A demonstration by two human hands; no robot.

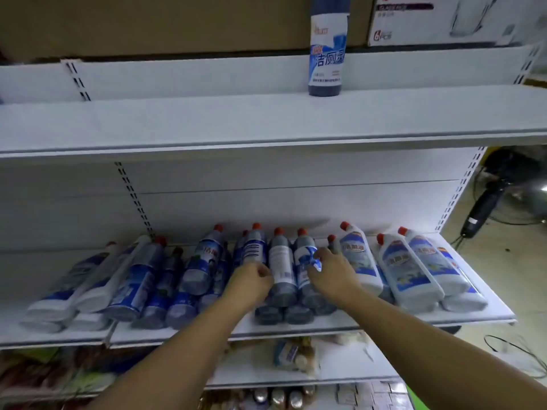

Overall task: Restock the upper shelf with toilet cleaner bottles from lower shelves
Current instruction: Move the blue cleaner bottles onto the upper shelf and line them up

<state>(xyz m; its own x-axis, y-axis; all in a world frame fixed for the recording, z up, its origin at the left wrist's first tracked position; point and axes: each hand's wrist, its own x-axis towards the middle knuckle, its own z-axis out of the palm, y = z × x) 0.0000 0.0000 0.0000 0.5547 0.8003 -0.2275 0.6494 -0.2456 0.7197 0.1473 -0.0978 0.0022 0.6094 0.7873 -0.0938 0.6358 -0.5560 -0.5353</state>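
1. Left hand curls its fingers round a barcode-labelled bottle; right hand grips a blue-labelled bottle.
2. Both bottles lie on the lower shelf, well below the standing bottle and slightly left of it. Their long axes run front to back, red caps toward the back panel.
3. That standing bottle is upright on the upper shelf.
4. White bottles lie below and right of it, caps pointing back too.
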